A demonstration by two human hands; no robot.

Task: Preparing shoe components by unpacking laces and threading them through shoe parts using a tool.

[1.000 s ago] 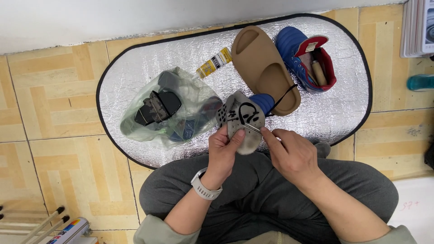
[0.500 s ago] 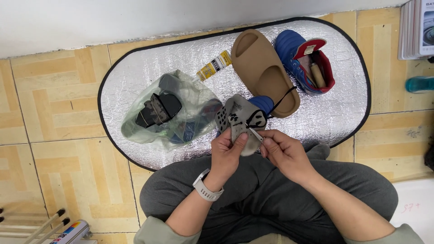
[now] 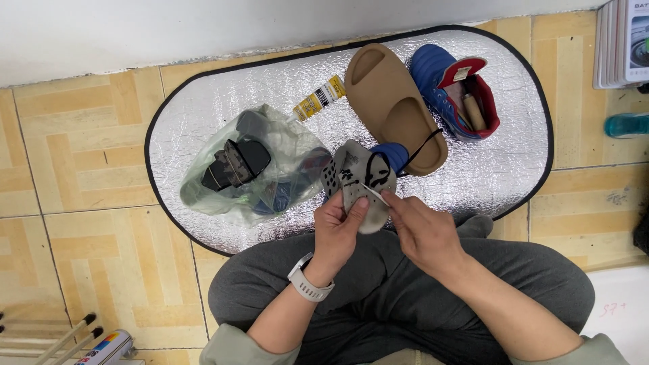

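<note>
Two hands meet over the lap: left hand (image 3: pixel 338 226) grips a grey shoe (image 3: pixel 362 186), toe pointing away, while right hand (image 3: pixel 422 233), just beside it, pinches a thin needle (image 3: pixel 375 194) against its sole.

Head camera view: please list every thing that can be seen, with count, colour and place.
mat: one, silver with black edge, on the tiled floor.
plastic bag: one, clear greenish, on the mat's left, dark items inside.
tube: one, yellow and white, on the mat beside the bag.
slide sandal: one, tan, mat centre.
boot: one, blue with red lining, mat right.
shoe: one, grey with black marks, held above the mat's near edge.
needle: one, thin, pale, at the shoe.
bottle: one, teal, right edge.
watch: one, white, left wrist.
left hand: holds the shoe.
right hand: fingers pinch the needle.
</note>
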